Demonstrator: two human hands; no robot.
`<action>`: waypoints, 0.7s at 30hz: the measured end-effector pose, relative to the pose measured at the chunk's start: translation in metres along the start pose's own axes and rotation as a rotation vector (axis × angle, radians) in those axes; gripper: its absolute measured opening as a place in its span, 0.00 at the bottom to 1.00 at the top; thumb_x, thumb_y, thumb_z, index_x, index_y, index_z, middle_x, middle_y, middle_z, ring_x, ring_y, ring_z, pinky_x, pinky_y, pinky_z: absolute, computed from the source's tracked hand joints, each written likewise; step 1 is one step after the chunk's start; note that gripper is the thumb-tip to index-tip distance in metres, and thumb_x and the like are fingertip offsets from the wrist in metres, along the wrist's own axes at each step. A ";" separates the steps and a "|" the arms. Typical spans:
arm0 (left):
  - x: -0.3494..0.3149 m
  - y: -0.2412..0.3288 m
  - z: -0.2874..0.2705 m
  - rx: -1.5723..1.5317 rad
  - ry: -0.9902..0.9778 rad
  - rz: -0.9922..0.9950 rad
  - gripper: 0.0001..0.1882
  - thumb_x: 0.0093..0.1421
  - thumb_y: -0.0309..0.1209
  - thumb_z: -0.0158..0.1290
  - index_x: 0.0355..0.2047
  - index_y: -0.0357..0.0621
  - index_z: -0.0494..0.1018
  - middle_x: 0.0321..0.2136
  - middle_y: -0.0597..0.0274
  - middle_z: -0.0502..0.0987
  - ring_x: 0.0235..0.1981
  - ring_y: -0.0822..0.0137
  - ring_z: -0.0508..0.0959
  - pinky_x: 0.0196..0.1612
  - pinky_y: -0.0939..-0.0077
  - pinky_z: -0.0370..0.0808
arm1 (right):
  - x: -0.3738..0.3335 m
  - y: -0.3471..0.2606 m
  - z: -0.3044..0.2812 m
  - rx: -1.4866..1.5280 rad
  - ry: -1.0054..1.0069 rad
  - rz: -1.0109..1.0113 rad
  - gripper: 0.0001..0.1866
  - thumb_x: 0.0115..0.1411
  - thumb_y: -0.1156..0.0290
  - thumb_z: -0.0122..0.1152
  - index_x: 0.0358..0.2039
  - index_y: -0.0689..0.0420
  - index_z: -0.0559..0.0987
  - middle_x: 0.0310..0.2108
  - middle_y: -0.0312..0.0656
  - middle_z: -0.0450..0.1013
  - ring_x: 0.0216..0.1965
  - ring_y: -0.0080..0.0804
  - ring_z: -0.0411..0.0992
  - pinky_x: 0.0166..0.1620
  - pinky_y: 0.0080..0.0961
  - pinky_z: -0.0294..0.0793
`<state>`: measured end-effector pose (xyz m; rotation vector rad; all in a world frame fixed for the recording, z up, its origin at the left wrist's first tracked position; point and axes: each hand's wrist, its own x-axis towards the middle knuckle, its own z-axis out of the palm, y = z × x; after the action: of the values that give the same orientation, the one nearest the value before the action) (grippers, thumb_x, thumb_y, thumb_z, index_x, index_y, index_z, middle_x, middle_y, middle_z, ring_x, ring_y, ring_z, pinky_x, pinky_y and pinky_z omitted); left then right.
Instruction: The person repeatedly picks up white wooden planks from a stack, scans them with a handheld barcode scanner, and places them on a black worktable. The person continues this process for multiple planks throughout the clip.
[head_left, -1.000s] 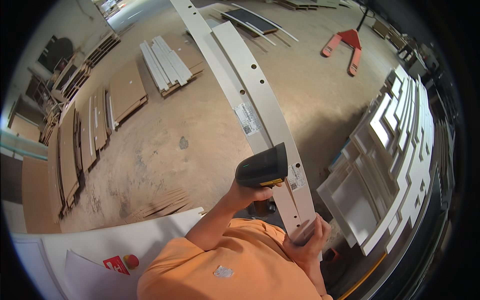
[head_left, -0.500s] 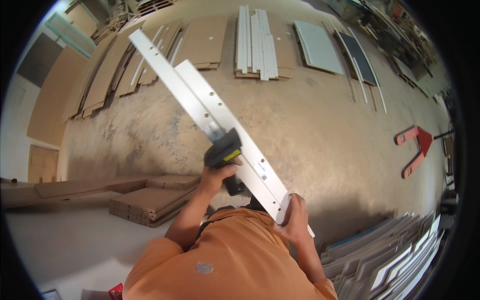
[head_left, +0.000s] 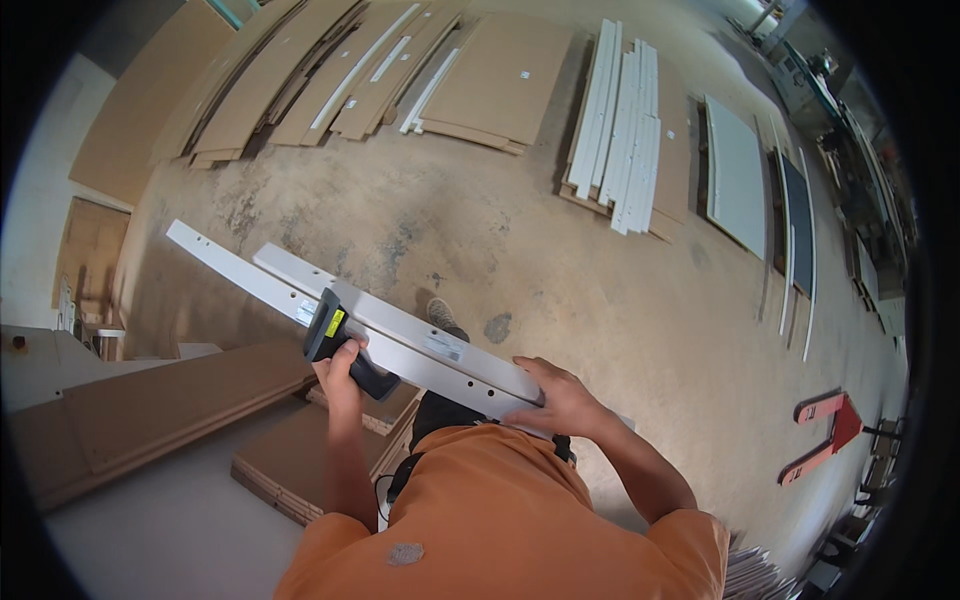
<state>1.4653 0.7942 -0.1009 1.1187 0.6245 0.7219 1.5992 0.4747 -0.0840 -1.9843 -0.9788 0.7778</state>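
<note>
Two long white boards (head_left: 415, 338) with drilled holes lie side by side, slanting across in front of me. My right hand (head_left: 562, 398) is closed around their near right end. In my left hand (head_left: 340, 378) is a black handheld barcode scanner (head_left: 372, 380) with a yellow label, its head lying over the middle of the boards. One white sticker (head_left: 306, 312) shows beside the scanner's head, and another paper label (head_left: 443, 347) sits on the farther board. Whether my left fingers also support the boards is hidden.
Brown panels (head_left: 275, 462) are stacked at my lower left, beside a long brown board (head_left: 180, 405). Across the concrete floor lie brown sheets (head_left: 500, 80), white strips (head_left: 620, 130) and a pale panel (head_left: 735, 175). A red pallet jack (head_left: 845, 425) stands at right.
The boards have swung counterclockwise, their far ends dropping left and nearer. My left hand and the scanner have moved left with them. The view has turned left, and a foot now shows beyond the boards.
</note>
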 end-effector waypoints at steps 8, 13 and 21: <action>0.242 0.019 -0.019 0.264 0.090 -0.088 0.18 0.55 0.19 0.56 0.48 0.28 0.74 0.37 0.57 0.81 0.37 0.68 0.80 0.43 0.73 0.76 | 0.211 0.061 -0.028 -0.001 -0.026 0.582 0.33 0.53 0.60 0.71 0.56 0.63 0.72 0.46 0.59 0.76 0.50 0.56 0.76 0.52 0.43 0.75; 0.362 0.037 -0.024 0.273 0.105 0.074 0.22 0.55 0.18 0.55 0.52 0.28 0.73 0.42 0.51 0.81 0.44 0.64 0.81 0.50 0.69 0.76 | 0.313 0.129 -0.036 -0.080 0.045 0.655 0.30 0.50 0.63 0.70 0.50 0.64 0.71 0.48 0.64 0.75 0.50 0.60 0.75 0.52 0.48 0.75; 0.540 0.037 -0.063 0.343 0.360 0.091 0.20 0.56 0.18 0.59 0.50 0.28 0.75 0.43 0.54 0.81 0.41 0.65 0.81 0.49 0.69 0.76 | 0.472 0.203 -0.014 -0.090 -0.011 0.976 0.33 0.46 0.60 0.75 0.46 0.67 0.71 0.42 0.65 0.77 0.49 0.64 0.76 0.51 0.48 0.77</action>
<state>1.7455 1.2603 -0.1329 1.3496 1.0364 0.9281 1.9277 0.7831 -0.3312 -2.5202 0.0312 1.2516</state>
